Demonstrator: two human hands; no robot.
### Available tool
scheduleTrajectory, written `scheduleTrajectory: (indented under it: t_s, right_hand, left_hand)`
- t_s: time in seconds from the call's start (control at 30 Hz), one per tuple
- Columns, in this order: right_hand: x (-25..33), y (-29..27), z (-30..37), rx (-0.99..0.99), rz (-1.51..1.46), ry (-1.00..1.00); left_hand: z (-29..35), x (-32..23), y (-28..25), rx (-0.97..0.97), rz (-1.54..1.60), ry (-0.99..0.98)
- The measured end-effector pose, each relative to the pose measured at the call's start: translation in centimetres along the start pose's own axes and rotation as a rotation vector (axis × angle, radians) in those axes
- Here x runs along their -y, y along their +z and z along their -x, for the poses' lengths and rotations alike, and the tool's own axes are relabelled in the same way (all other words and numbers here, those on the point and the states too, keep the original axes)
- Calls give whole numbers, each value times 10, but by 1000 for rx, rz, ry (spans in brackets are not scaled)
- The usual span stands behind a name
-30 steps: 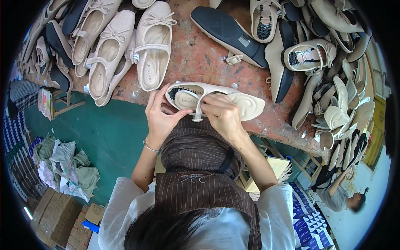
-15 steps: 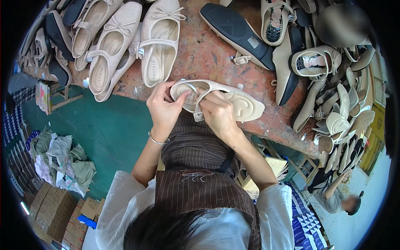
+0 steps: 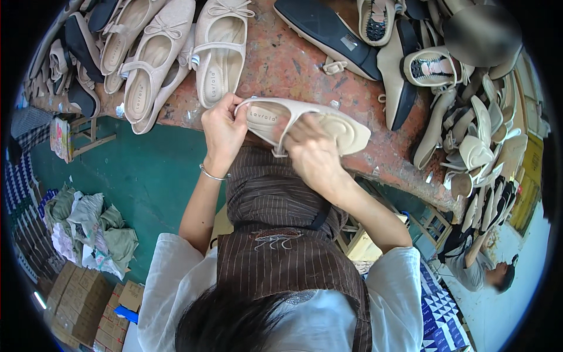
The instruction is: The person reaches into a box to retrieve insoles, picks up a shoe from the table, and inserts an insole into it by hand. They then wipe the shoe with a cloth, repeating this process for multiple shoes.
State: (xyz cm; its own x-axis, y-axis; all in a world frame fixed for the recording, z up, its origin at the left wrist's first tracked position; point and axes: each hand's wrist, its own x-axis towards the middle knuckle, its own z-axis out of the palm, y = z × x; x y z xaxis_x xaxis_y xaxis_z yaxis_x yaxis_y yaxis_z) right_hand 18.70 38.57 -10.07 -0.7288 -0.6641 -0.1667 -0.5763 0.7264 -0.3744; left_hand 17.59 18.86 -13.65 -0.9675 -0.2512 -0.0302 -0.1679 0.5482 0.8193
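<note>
Mary-Jane shoe (image 3: 311, 109) seems light, soft, best held where left hand (image 3: 224, 134) pinches its heel (image 3: 252, 106); grip of right hand (image 3: 316, 150) is unclear.

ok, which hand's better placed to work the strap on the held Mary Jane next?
Right, I'd judge. The right hand, though blurred, is right beside the strap. The left hand pinches the heel end of the beige Mary Jane shoe, so it seems better suited to steadying.

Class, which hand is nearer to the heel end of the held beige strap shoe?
Left. The left hand grips the heel end itself; the right hand, blurred, is farther toward the toe, at the strap.
</note>
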Motion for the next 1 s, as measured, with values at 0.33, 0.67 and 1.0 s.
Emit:
scheduleTrajectory:
  t_s: [0.33, 0.67, 1.0]
  right_hand:
    - [-24, -19, 23, -741, 150, 470]
    - [5, -21, 73, -653, -385, 556]
    - [-25, 0, 27, -510, -53, 506]
  left_hand:
    - [43, -26, 11, 294, 29, -185]
    - [114, -67, 27, 429, -55, 797]
    - [129, -52, 78, 676, -557, 810]
